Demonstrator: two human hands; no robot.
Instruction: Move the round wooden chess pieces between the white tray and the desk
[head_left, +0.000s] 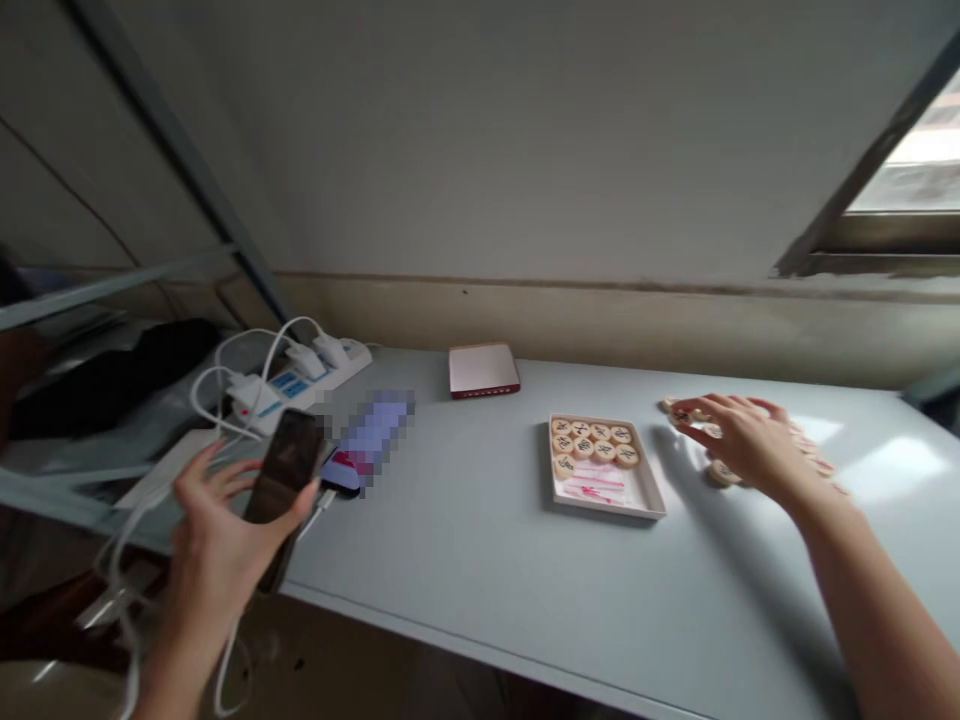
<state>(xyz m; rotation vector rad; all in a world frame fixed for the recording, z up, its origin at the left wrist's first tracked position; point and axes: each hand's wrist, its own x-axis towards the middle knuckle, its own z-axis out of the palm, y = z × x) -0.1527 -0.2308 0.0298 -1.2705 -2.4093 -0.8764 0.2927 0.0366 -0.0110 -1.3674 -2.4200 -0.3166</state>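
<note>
At the left table edge, my left hand (225,515) is closed round a dark smartphone (289,465), thumb on one long side and fingers on the other. On the right, my right hand (739,435) hovers over a loose heap of round wooden Chinese chess pieces (722,473). Its thumb and fingertips pinch one Chinese chess piece (681,417); the palm hides part of the heap. Between the hands lies an open white box tray (657,492), with rows of pieces marked in dark characters in its far part and bare printed bottom showing nearer me.
A box lid (484,370) lies inside-up near the wall. Another phone (367,440), partly pixelated, rests on the table (450,560) with a cable attached. A white power strip (345,367) with plugs and looping white cables stands at the left, beside a metal frame (180,150).
</note>
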